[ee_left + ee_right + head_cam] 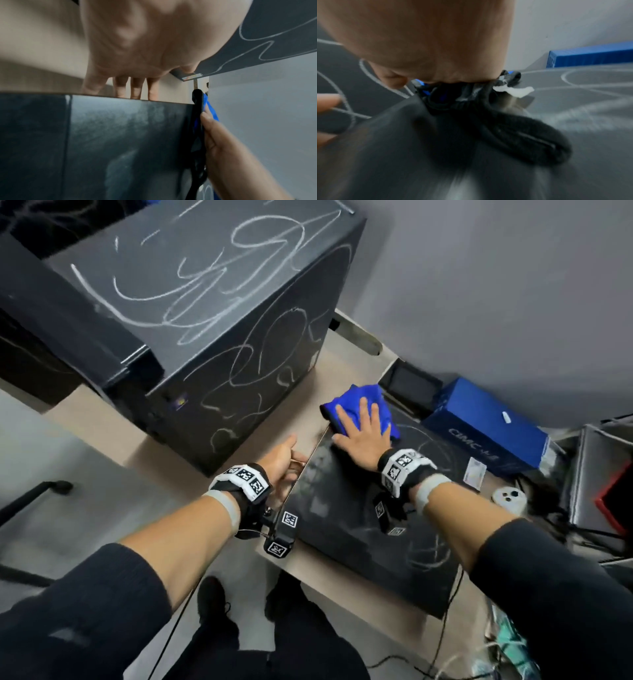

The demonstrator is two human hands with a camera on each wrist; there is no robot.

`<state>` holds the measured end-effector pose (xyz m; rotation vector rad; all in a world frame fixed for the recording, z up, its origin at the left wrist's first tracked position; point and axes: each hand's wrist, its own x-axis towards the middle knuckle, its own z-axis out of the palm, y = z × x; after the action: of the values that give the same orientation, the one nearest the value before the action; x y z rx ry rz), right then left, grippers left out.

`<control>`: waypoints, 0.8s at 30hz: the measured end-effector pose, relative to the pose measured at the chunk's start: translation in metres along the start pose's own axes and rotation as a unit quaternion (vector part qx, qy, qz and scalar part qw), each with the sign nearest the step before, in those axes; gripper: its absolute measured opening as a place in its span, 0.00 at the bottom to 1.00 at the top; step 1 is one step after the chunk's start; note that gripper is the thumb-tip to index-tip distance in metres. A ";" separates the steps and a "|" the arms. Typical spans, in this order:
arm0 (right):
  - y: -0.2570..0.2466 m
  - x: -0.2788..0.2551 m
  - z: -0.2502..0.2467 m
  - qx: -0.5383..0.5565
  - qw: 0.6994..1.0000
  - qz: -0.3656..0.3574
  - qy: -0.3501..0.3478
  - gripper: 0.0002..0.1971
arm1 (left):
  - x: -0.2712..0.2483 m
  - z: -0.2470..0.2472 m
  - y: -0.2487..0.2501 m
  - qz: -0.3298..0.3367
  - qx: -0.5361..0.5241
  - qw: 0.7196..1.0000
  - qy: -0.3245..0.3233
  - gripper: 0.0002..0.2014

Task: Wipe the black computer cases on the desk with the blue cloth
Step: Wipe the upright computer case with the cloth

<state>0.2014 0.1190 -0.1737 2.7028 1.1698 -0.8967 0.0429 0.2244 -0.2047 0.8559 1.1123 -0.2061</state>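
Note:
A flat black computer case (359,525) lies on the desk (205,453), smeared with chalk. My right hand (359,429) presses flat, fingers spread, on the blue cloth (356,398) at the case's far left corner. In the left wrist view the cloth (211,112) shows under that hand (226,148). My left hand (284,460) braces the case's left edge, and its fingers (135,89) reach fairly straight down beside the case (120,135). A tall black case (205,302) covered in chalk scribbles stands at the upper left. The right wrist view is blurred.
A blue box (486,426) lies against the wall right of the flat case, with a small black device (409,385) behind it. A white round gadget (510,498), cables and a dark bin crowd the right side. A chair arm (37,491) sits at the left.

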 end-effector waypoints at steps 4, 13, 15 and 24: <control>-0.010 -0.057 0.032 0.004 0.999 -0.046 -0.028 0.34 | 0.000 0.002 0.000 -0.005 0.013 1.000 -0.002 0.38; -0.001 -0.016 -0.010 0.073 0.996 0.005 -0.044 0.27 | 0.005 0.005 0.001 0.004 0.062 0.998 0.009 0.43; -0.002 0.003 -0.021 0.090 0.995 0.043 -0.026 0.29 | 0.008 0.006 0.000 0.010 0.059 0.998 0.021 0.43; -0.016 -0.009 -0.006 0.072 0.995 -0.005 -0.063 0.27 | -0.009 0.038 0.032 0.055 0.013 0.995 -0.085 0.37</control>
<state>0.1888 0.1263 -0.1609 2.7041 1.1371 -1.1777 0.0828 0.2175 -0.1746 0.9028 0.9035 -0.1978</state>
